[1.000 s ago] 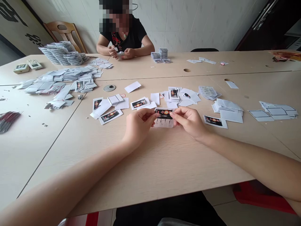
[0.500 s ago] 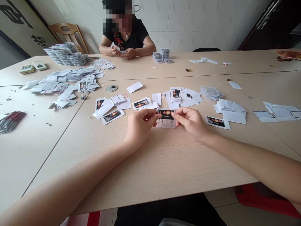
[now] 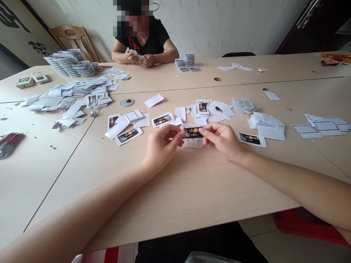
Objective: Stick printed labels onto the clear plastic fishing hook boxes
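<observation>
Between my two hands is a small clear plastic box of fish hooks (image 3: 192, 143), held up over the near part of the table. A black label (image 3: 192, 133) with an orange burst covers its upper part. My left hand (image 3: 165, 143) pinches the box's left edge, its thumb on the label's left end. On the other side my right hand (image 3: 220, 139) grips the right edge, thumb pressed on the label's right end. The fingertips behind the box are hidden. Just beyond the hands lie loose printed cards (image 3: 162, 119) and a pile of white cards (image 3: 216, 109).
Across the table (image 3: 164, 197) a person (image 3: 146, 45) handles small cards. Stacked boxes (image 3: 70, 62) and a large card heap (image 3: 74, 89) lie far left. Clear boxes (image 3: 243, 105), white cards (image 3: 270, 126) and outlined cards (image 3: 326, 126) lie to the right. Red-tipped packets (image 3: 12, 144) sit at left.
The view has shifted slightly. The label now sits a little tilted on the box, and my thumbs remain on its ends. The person opposite has moved their hands a little.
</observation>
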Demonstrator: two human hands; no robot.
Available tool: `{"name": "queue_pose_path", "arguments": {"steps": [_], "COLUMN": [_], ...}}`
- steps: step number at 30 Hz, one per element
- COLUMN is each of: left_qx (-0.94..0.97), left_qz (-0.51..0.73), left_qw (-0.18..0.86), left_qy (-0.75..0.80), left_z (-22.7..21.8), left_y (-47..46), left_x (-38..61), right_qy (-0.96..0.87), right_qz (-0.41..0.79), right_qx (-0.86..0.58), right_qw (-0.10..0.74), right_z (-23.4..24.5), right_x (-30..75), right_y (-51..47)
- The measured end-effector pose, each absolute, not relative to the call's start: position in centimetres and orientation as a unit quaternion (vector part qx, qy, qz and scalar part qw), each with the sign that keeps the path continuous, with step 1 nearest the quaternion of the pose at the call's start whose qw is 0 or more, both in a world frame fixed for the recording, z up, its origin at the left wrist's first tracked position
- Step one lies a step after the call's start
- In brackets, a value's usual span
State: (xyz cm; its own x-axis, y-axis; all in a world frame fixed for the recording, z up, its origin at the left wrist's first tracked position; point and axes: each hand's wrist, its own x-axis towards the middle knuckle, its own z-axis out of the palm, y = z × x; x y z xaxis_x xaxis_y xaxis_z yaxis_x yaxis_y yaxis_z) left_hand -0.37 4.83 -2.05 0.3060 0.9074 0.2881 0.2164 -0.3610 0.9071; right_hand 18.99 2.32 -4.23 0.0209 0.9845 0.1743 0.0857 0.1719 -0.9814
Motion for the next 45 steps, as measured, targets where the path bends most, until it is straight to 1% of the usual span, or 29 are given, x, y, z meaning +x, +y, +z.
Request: {"name": "queue_pose_path", "arguments": {"steps": [5, 10, 15, 18, 23, 25, 45], "left_qx": [0.712, 0.732, 0.742, 0.727, 0.649, 0.634, 0.692], "left_qz": [0.424, 0.405, 0.412, 0.422, 0.403, 0.403, 0.407], "left_qw": [0.39, 0.318, 0.255, 0.29, 0.471, 0.496, 0.363], "left_qy": [0.403, 0.446, 0.464, 0.458, 0.441, 0.435, 0.474], "left_z": [-2.5, -2.33, -1.9, -1.94, -2.11, -2.15, -2.48], "left_y": [5.04, 4.82, 4.75, 4.98, 5.26, 5.25, 4.88], "left_x": [-0.48, -0.51, -0.44, -0.38, -0.24, -0.2, 0.28], "right_qy": [-0.568, -0.575, -0.581, -0.575, -0.578, -0.579, -0.59], "right_qz": [0.407, 0.381, 0.38, 0.381, 0.375, 0.376, 0.34], "right_qx": [-0.487, -0.499, -0.497, -0.498, -0.498, -0.495, -0.516], "right_qw": [0.524, 0.524, 0.52, 0.526, 0.527, 0.528, 0.52], "right_z": [-3.97, -3.5, -3.52, -3.56, -3.5, -3.56, -3.63], "right_x": [18.81, 18.52, 18.51, 18.55, 18.51, 18.48, 18.19], "right_y": [2.12, 1.89, 1.84, 1.83, 1.78, 1.8, 1.87]}}
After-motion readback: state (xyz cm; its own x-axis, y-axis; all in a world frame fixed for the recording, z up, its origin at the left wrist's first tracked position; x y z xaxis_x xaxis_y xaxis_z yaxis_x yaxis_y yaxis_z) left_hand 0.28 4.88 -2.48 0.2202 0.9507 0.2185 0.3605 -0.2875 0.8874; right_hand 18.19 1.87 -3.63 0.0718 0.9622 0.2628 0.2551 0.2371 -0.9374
